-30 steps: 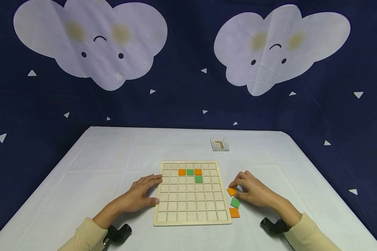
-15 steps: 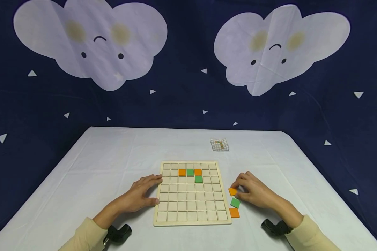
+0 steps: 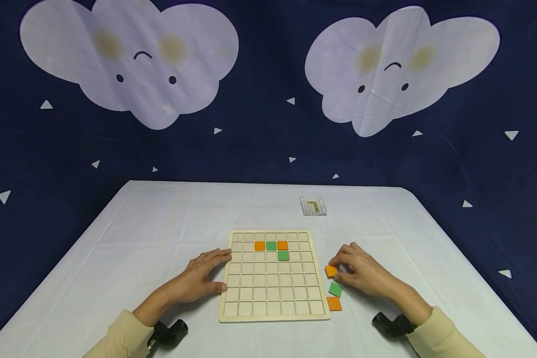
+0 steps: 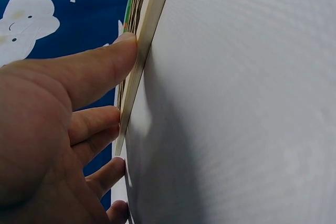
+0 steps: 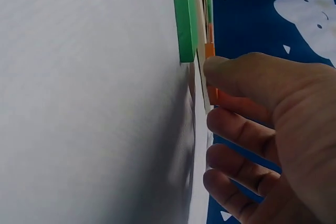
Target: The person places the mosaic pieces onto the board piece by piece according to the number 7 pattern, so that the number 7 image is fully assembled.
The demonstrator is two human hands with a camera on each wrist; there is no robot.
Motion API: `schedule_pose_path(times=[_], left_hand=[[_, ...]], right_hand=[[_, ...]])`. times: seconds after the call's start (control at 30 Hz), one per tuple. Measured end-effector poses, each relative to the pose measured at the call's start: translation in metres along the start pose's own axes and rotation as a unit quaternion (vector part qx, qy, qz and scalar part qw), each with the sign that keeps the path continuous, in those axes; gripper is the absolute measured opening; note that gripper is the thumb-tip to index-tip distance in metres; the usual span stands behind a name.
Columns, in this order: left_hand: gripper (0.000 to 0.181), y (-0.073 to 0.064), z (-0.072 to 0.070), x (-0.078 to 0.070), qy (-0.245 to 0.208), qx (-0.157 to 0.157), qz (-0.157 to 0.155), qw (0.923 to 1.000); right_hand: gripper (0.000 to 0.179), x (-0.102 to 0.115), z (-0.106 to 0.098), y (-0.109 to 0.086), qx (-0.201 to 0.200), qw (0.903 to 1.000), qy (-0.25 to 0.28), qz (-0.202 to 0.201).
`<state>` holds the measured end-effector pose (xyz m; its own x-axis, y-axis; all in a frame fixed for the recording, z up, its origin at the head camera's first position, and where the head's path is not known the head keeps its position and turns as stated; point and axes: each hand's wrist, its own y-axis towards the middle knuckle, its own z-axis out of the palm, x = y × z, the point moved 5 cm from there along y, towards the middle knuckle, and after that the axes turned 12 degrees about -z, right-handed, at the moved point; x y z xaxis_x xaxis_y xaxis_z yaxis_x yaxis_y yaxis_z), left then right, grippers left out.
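Board (image 3: 246, 280) lies flat on the white table (image 3: 170, 219), a grid of square cells, pretty much dead centre. Left hand (image 3: 198, 279) is at its 9 o'clock edge, thumb and fingers spread wide, touching the rim. Right hand (image 3: 361, 269) is just off the 3 o'clock edge, pretty narrow, thumb and finger pinching an orange tile (image 3: 330, 271); can't tell if that one's touching the table. Right at the held one's 6 o'clock there's a green tile (image 3: 335, 289), then a spare orange (image 3: 334, 304) at the green's 6, tight up by the board's 4 o'clock edge (can't tell if it touches). Four pieces sit in cells toward 12 o'clock: left orange (image 3: 260, 245), mid green (image 3: 271, 245) and right orange (image 3: 282, 245) in a row, plus a lower green (image 3: 284, 255) at the right one's 6 o'clock. Little card (image 3: 313, 207) with a printed grid lies beyond the board, around 1 o'clock. Behind it all, navy cloth (image 3: 268, 144) with clouds.
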<state>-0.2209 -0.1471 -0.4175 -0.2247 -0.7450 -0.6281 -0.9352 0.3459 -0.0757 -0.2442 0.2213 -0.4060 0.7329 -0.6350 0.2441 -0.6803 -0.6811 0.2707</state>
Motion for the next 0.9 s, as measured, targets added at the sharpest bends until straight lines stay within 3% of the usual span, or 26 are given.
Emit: schedule_pose_path(times=[0.43,0.9], left_hand=[[0.066,0.001,0.001,-0.001,0.003,0.000,-0.004,1.0000],[0.067,-0.001,-0.001,-0.002,0.002,0.003,0.003,1.0000]], right_hand=[[0.019,0.010,-0.005,0.008,0.006,0.9999,-0.005,0.014],[0.020,0.027,-0.007,0.024,-0.040,0.9991,0.004,0.010]])
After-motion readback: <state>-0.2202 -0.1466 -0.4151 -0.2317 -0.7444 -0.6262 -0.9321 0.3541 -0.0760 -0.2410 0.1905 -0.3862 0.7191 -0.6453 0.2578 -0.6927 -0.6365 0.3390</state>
